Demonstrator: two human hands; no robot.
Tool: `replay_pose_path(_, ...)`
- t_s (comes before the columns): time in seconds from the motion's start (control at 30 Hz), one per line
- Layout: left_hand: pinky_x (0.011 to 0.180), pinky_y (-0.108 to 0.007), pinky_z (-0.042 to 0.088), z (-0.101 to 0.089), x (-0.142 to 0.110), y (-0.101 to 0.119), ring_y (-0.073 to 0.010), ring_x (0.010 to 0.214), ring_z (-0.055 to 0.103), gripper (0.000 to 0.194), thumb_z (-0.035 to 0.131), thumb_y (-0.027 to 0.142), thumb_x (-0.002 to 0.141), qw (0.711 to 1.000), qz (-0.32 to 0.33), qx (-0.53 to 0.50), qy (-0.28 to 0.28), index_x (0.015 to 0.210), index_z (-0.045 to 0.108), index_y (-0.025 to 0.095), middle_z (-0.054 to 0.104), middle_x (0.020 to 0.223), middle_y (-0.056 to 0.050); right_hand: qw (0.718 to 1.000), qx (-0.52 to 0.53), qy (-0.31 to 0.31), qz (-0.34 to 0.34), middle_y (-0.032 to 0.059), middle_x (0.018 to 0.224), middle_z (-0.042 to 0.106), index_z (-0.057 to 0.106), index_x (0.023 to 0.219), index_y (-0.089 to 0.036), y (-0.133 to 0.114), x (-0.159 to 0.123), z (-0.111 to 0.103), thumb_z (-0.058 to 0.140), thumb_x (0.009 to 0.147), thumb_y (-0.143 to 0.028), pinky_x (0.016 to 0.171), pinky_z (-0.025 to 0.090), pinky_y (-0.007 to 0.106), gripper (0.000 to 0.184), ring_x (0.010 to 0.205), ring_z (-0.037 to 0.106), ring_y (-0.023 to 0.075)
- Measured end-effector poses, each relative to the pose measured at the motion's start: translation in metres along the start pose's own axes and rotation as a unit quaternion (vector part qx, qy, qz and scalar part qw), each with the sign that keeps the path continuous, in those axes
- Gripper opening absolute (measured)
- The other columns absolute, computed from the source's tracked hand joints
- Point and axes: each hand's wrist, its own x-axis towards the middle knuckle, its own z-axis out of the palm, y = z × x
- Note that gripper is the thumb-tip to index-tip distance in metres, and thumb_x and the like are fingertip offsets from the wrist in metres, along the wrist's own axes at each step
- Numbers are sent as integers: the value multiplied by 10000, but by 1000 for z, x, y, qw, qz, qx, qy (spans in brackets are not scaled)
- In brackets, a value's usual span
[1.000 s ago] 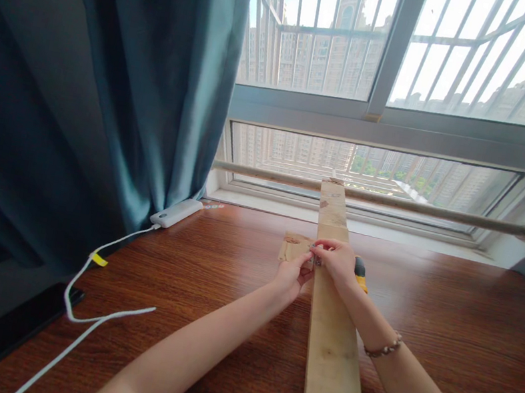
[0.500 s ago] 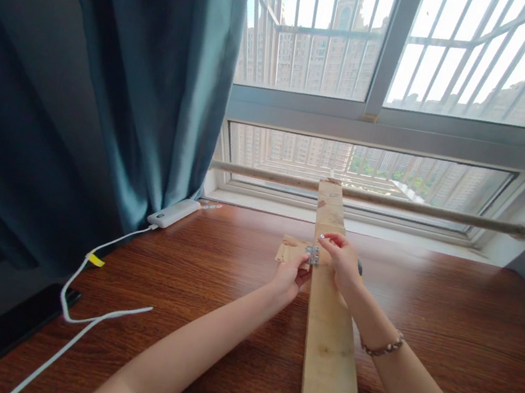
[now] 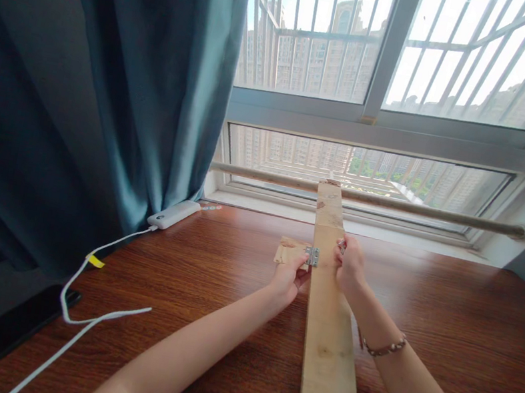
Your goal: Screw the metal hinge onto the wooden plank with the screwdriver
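Sunlit window (image 3: 404,140), dark wood-grain table (image 3: 230,265) below. Metal hinge (image 3: 315,257) bridges small wood block (image 3: 288,252) and left edge of long board (image 3: 329,352). Left hand (image 3: 286,282) pinches block and hinge, thumb on top; right hand (image 3: 352,265), fingers curled near board's right edge, clasps shiny piece (image 3: 342,245), too small to identify. Board looks stiff, best gripped by long edges; hinge likely rigid, slick, best pinched at leaf edges.

Long board (image 3: 329,350), white cable (image 3: 120,313) on tabletop (image 3: 439,316)
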Motion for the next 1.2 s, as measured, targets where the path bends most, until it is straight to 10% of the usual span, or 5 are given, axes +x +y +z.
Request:
replay_pose_path(0.37, 636, -251, 533, -2, -2, 0, -100, 552, 596, 140, 666, 67, 696, 1000, 11, 15, -25, 815, 617, 120, 683, 727, -46, 976, 129, -91, 147, -97, 490, 257, 353, 626, -189, -21, -5, -28, 585, 646, -280, 361, 133, 156, 251, 382, 171, 20)
replay_pose_path(0.77, 656, -260, 552, -9, -6, 1, -120, 595, 639, 73, 595, 61, 766, 1000, 13, 16, -6, 822, 585, 107, 680, 724, -64, 982, -40, -111, 148, -114, 401, 227, 432, 570, -165, -11, -58, -72, 686, 597, -466, 379, 51, 182, 394, 345, 163, 3)
replay_pose_path(1.0, 613, -306, 570, -71, -20, 44, -210, 697, 690, 95, 537, 166, 836, 995, -18, 90, 45, 888, 547, 87, 687, 803, -151, 970, -93, -139, 175, -108, 416, 251, 467, 631, -155, -3, -77, -100, 668, 622, -535, 401, 51, 194, 431, 369, 158, 3)
replay_pose_path(1.2, 443, -157, 512, -133, -26, 103, -101, 480, 612, 65, 504, 65, 836, 985, -9, 74, 158, 873, 555, 80, 671, 701, -119, 970, -87, -99, 205, -117, 433, 223, 482, 669, -147, 17, -70, -114, 682, 634, -504, 397, 60, 170, 410, 374, 157, 0)
